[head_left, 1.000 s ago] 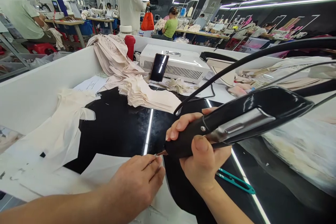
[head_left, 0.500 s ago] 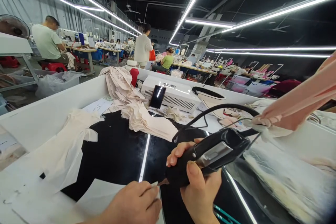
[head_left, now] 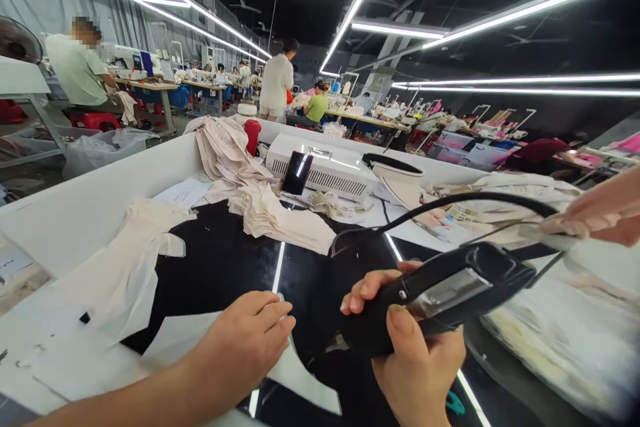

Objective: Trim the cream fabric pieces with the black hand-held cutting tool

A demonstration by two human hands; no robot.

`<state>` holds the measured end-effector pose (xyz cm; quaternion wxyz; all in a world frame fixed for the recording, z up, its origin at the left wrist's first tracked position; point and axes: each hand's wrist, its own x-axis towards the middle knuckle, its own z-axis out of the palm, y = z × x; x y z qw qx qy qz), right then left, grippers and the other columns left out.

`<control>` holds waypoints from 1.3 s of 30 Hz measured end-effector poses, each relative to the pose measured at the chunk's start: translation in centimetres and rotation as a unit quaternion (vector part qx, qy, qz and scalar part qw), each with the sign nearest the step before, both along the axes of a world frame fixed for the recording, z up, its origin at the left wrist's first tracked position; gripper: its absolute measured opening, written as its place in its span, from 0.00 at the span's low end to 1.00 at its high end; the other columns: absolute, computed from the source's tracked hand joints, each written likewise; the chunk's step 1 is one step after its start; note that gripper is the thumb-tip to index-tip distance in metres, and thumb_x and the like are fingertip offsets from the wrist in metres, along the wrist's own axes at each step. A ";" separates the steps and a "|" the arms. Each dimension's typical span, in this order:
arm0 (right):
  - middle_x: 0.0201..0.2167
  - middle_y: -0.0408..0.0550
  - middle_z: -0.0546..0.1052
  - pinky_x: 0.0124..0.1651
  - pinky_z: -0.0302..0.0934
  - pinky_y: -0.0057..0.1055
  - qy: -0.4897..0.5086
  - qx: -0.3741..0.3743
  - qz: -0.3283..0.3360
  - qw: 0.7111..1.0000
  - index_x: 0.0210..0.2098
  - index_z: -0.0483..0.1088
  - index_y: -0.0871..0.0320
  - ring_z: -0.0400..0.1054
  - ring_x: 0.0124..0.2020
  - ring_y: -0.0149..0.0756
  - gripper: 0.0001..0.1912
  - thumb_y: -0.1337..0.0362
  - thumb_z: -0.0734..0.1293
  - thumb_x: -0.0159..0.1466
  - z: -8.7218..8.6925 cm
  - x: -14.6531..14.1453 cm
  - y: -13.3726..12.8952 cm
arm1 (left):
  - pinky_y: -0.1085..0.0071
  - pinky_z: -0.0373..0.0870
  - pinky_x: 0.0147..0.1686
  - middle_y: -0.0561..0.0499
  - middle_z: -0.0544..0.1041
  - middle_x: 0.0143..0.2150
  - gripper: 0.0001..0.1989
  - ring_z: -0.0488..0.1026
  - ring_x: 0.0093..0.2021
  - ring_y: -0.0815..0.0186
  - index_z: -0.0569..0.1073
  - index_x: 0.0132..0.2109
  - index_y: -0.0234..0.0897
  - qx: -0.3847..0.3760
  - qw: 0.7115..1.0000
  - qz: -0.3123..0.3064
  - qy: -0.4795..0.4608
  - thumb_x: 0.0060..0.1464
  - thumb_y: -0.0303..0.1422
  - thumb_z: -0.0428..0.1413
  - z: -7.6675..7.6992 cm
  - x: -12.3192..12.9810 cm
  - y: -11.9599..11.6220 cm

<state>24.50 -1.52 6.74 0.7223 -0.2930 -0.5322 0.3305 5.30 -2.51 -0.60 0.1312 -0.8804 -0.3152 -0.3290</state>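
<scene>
In the head view my right hand (head_left: 415,353) is wrapped around a black corded hand tool (head_left: 450,287) with a shiny metal plate on its side. A small brownish tip is blurred at its lower left end. My left hand (head_left: 245,333) is closed, its fingers pinched at the upper edge of a white curved sheet piece (head_left: 307,380) above the black glossy tabletop (head_left: 215,260). A bit of something pale shows at its fingertips. Left and right hands are apart. The tool's black cable (head_left: 450,200) arches up toward a knotted pink cloth (head_left: 600,213) at the right.
A stack of cream fabric pieces (head_left: 280,217) lies ahead, with a phone (head_left: 297,173) and a white vented box (head_left: 330,170) behind. Pale fabric (head_left: 120,267) lies at left, a clear plastic bag (head_left: 560,340) at right. Other people sit or stand beyond the white table wall (head_left: 110,180).
My right hand has moved the tool right, away from my left hand; before, its tip was at my left fingertips. My left hand has shifted slightly up and left with the white piece.
</scene>
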 end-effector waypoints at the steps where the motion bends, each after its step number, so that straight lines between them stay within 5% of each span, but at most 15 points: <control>1: 0.30 0.40 0.77 0.27 0.72 0.34 0.002 0.002 -0.005 1.000 0.49 0.70 0.50 0.72 0.24 0.33 0.18 0.58 0.76 0.63 0.1 0.1 -0.2 | 0.66 0.73 0.56 0.48 0.81 0.47 0.11 0.78 0.49 0.65 0.75 0.49 0.32 -0.018 1.000 -0.021 -0.005 0.73 0.25 0.48 0.3 0.0 -0.3; 6: 0.29 0.39 0.76 0.26 0.71 0.33 0.014 -0.008 -0.015 1.000 0.48 0.70 0.50 0.71 0.24 0.34 0.20 0.55 0.78 0.61 0.5 0.5 -1.3 | 0.63 0.76 0.51 0.48 0.80 0.44 0.08 0.76 0.45 0.62 0.75 0.49 0.32 -0.094 0.988 -0.125 -0.012 0.71 0.25 0.51 1.5 0.0 -1.7; 11: 0.29 0.39 0.77 0.25 0.71 0.33 0.022 -0.009 -0.010 1.000 0.49 0.71 0.50 0.71 0.24 0.34 0.21 0.55 0.78 0.61 0.5 0.6 -2.4 | 0.61 0.75 0.54 0.49 0.79 0.42 0.07 0.76 0.43 0.62 0.75 0.49 0.32 -0.108 0.980 -0.165 0.019 0.72 0.29 0.52 1.8 0.6 -2.6; 20: 0.30 0.39 0.78 0.25 0.71 0.32 0.039 0.003 0.016 0.999 0.49 0.71 0.50 0.73 0.23 0.33 0.20 0.57 0.78 0.61 0.2 0.5 -3.4 | 0.60 0.71 0.59 0.49 0.78 0.45 0.14 0.76 0.47 0.60 0.74 0.54 0.32 -0.095 0.981 -0.156 0.067 0.73 0.37 0.52 0.8 0.6 -2.6; 39: 0.29 0.39 0.77 0.25 0.71 0.34 0.033 0.000 0.006 0.999 0.51 0.68 0.50 0.72 0.23 0.34 0.23 0.55 0.78 0.62 -0.3 -0.1 -3.2 | 0.59 0.73 0.58 0.48 0.79 0.46 0.13 0.77 0.46 0.60 0.72 0.55 0.32 -0.107 0.978 -0.158 0.091 0.74 0.36 0.50 1.0 0.1 -2.5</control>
